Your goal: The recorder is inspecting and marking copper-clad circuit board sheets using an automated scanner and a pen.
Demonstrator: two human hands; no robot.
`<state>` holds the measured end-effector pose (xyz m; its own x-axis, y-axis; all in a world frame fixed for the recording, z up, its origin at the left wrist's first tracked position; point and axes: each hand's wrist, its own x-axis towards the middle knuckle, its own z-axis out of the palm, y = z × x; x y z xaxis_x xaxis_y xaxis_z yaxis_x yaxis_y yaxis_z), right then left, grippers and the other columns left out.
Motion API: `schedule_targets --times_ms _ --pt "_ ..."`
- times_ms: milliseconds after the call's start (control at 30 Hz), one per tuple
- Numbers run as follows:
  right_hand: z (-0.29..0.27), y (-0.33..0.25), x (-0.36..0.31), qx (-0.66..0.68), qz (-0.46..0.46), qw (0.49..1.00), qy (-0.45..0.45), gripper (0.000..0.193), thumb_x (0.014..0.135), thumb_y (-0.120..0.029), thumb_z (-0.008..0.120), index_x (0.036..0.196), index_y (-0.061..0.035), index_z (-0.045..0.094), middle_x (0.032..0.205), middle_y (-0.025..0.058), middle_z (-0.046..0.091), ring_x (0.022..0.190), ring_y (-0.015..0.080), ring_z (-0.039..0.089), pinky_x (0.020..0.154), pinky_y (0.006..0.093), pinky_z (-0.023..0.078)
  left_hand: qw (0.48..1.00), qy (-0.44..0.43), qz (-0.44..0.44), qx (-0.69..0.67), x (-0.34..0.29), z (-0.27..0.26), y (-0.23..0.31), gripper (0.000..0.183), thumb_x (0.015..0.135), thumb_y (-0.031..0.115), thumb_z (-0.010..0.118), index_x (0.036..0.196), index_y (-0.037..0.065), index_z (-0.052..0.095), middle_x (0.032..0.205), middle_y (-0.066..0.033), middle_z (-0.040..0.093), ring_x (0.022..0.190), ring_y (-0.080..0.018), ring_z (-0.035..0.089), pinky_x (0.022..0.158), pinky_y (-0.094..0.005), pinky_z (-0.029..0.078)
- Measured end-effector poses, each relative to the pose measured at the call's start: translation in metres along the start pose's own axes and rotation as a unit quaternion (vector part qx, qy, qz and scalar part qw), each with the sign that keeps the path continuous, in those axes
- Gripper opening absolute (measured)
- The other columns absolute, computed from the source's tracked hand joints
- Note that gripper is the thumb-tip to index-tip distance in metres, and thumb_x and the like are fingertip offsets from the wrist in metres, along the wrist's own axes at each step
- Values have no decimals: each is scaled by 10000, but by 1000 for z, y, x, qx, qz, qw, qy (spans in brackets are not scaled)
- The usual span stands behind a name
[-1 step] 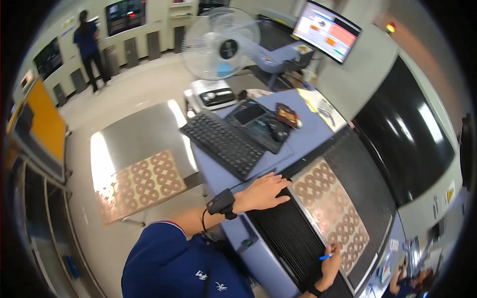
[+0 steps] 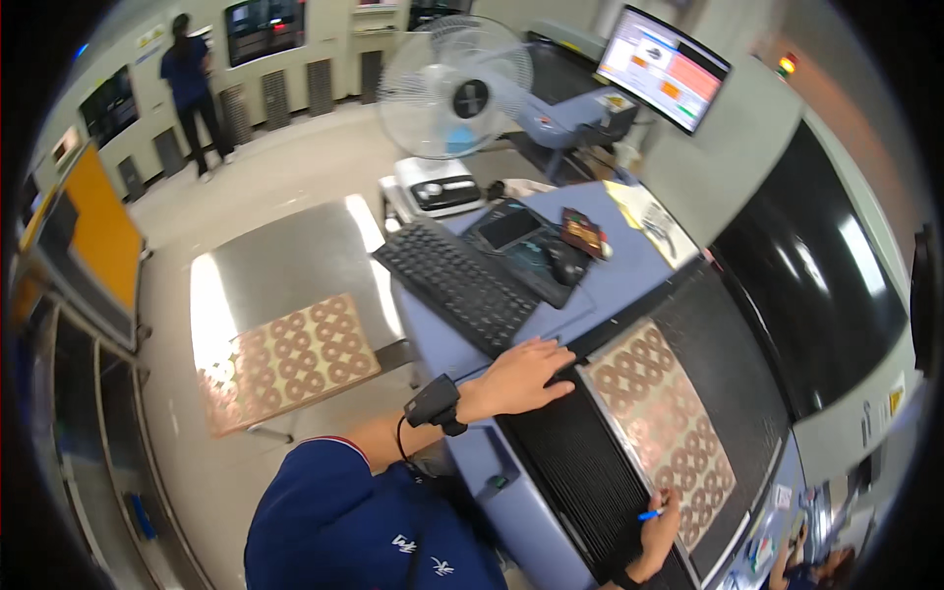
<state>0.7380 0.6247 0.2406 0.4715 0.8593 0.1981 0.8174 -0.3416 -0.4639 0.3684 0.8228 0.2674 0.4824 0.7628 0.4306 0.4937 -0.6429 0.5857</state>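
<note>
My left hand (image 2: 521,382), its fingers stretched out, rests at the upper end of the black ribbed bed (image 2: 575,467) of a machine. At the lower end, my right hand (image 2: 660,536) has its fingers closed around a blue pen (image 2: 650,514), next to the panel's edge. A flat sheet-like panel (image 2: 664,423) with copper-coloured ring patterns lies on the dark machine surface, to the right of the ribbed bed. My right fingertips are close to this panel; whether they touch it I cannot tell.
A keyboard (image 2: 457,285), mouse (image 2: 565,264) and phone (image 2: 508,230) lie on the blue desktop. Behind them stand a fan (image 2: 457,98) and a monitor (image 2: 664,67). Similar panels (image 2: 295,359) lie on a steel table (image 2: 285,261) at left. Other people are far left and lower right.
The whole view has shifted slightly, so the scene sits a little farther right. Both hands keep about the same places against the machine.
</note>
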Motion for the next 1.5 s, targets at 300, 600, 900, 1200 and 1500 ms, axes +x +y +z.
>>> schedule_targets --times_ms 300,600,900,1200,1500 --pt "-21 -82 -17 91 -220 969 -63 535 1016 -383 497 1354 32 508 1244 297 602 1140 402 587 987 453 443 925 233 -180 238 -79 -78 -81 422 908 312 624 1177 -12 608 1148 -171 652 1226 -362 509 1141 -485 307" --pt "-18 -169 -16 32 -308 949 -62 545 997 -391 549 1383 -9 500 1185 291 635 1055 347 642 915 440 482 944 275 -92 158 -107 -45 -82 379 935 293 600 1159 -12 634 1257 -163 619 1315 -339 469 1169 -469 278" --pt "-18 -106 17 141 -208 968 2 462 991 -181 502 1383 62 480 1272 237 614 1116 292 635 885 370 548 953 277 -76 -97 -134 -1 -44 171 898 126 575 864 66 731 1078 -69 733 1189 -267 603 1111 -510 320" --pt "27 -101 5 237 -91 966 47 163 886 -78 680 1038 -26 707 822 167 701 681 208 688 630 305 531 957 269 -105 -30 -122 5 -41 336 918 164 435 800 19 714 951 -124 745 1098 -315 639 1095 -494 298" --pt "38 -84 2 280 -145 948 52 251 891 -126 659 1138 -78 659 860 127 684 772 286 690 683 367 572 963 261 37 48 -100 19 -78 397 980 221 368 914 -30 667 1049 -196 709 1122 -368 613 1095 -559 303"
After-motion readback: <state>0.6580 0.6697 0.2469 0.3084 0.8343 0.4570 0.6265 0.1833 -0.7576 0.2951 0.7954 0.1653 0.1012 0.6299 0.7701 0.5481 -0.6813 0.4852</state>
